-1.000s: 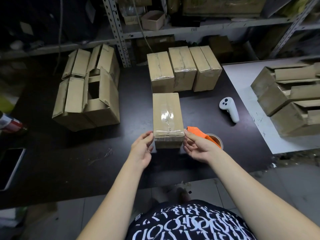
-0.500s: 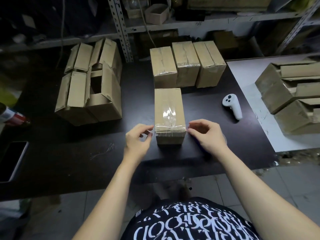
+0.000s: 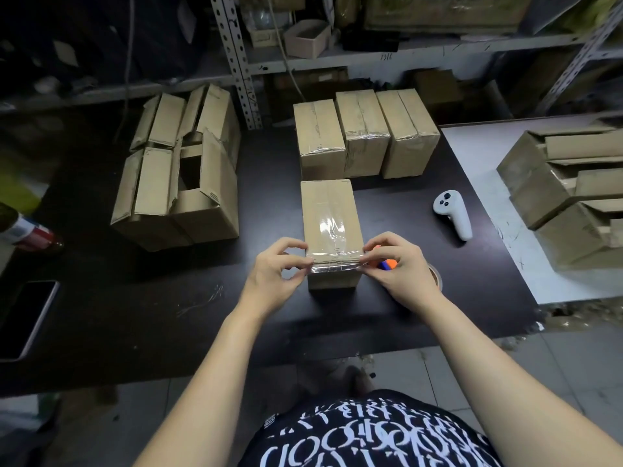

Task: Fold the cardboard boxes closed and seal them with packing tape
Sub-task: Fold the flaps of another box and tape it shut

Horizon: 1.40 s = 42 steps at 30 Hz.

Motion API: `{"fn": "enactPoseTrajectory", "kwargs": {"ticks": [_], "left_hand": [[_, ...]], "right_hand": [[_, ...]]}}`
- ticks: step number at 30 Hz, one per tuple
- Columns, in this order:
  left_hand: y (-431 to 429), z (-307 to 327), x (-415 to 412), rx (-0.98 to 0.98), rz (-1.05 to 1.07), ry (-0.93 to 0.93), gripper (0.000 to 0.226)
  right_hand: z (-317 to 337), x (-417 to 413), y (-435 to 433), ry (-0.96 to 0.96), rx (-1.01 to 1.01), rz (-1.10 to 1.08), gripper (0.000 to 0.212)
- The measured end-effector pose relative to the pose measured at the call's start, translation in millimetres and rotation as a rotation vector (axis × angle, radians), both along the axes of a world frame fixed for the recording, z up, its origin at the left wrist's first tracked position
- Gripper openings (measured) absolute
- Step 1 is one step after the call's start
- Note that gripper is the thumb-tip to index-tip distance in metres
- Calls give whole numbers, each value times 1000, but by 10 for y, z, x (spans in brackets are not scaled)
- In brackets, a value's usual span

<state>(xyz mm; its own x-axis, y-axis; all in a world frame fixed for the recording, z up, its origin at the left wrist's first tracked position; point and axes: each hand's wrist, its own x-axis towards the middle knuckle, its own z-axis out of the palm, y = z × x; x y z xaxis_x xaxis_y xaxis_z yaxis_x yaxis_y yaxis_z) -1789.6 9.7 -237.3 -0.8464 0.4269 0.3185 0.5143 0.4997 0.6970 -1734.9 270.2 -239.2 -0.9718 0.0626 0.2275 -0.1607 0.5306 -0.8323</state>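
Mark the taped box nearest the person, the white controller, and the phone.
nearest box [image 3: 327, 207]: head view, bare cardboard of its top face.
white controller [image 3: 455, 217]: head view, middle of its body.
phone [image 3: 28, 316]: head view, middle of its dark screen.

Metal shelving [image 3: 236, 55], grey tiled floor [image 3: 573, 365]

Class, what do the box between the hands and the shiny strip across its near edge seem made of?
Box: likely cardboard, matte brown, with creased folded edges. Strip: seemingly clear plastic tape, glossy; it shows wrinkled white glare.
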Motion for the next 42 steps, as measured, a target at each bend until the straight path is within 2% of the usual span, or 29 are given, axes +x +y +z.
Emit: {"fn": "enactPoseTrajectory", "kwargs": {"ticks": [7,11,14,21,27,32,36,42], "left_hand": [[-45,91,-30,-89,-57,-94,18],[-38,108,-61,-156,-64,-79,13],[-10,93,-60,-137,-62,-37,7],[37,-15,25,-88,-26,11,11],[-5,-83,79,-24,-21,8,9],[56,-37,95,7,65,-4,25],[145,-79,85,-71,64,123,26],[168,-99,63,-67,61,125,30]], "right_hand": [[1,-25,47,-48,-32,30,16],[18,-34,58,-65,-24,52,23],[18,-38,64,-73,-33,47,27],[4,-25,73,-71,-71,33,25],[30,-21,74,-50,79,90,22],[88,-56,-14,-37,82,36,14],[40,-123,-65,-24,39,40,20],[53,-207,-20,-41,55,102,23]]}}
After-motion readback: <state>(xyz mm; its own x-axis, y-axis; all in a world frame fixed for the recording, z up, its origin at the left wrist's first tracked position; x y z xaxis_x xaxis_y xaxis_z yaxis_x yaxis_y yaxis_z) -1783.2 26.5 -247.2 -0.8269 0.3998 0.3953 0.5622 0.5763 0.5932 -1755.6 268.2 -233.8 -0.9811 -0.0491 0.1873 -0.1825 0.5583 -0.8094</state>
